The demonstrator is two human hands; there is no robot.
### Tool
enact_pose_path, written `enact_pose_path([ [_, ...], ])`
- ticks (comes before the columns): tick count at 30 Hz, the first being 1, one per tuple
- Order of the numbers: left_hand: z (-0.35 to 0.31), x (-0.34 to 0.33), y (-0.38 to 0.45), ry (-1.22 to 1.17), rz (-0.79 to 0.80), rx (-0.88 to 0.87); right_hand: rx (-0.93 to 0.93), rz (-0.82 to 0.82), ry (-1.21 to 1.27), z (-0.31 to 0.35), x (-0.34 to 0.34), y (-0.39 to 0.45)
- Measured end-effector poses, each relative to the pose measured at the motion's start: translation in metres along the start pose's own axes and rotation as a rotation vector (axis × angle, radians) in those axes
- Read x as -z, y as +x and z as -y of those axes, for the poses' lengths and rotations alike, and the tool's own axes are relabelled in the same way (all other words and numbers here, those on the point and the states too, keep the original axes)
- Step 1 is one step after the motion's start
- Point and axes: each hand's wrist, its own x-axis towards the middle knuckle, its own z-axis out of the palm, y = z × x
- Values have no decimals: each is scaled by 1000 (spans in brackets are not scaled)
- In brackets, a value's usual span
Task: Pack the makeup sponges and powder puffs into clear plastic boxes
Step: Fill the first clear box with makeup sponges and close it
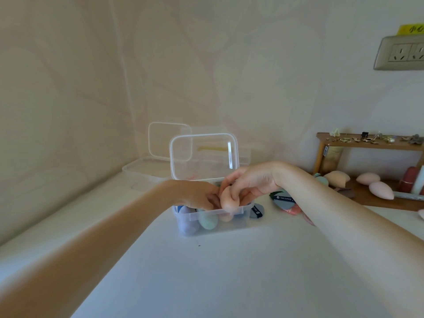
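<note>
A clear plastic box stands on the white table with its hinged lid upright. Inside lie a purple sponge, a mint-green sponge and a peach one, seen through the wall. My right hand grips a peach makeup sponge over the box's front rim. My left hand reaches into the box from the left, fingers down among the sponges; what they touch is hidden.
A second clear box with its lid open sits behind at the left. Grey and coral powder puffs lie right of the box. A wooden shelf at the right holds several loose sponges below it.
</note>
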Motion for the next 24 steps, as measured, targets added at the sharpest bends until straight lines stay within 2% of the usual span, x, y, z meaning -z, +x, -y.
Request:
enact_pose_path([
  [5,5,1,8,-59,38,-19,-90,29,-296,11,-7,14],
  [11,14,-1,15,-162,71,-12,-84,-115,-708,16,-26,34],
  [17,16,7,14,-95,49,-10,-80,-153,-756,12,-31,35],
  [24,12,-1,14,59,-144,-29,-73,-109,-721,14,-27,28],
])
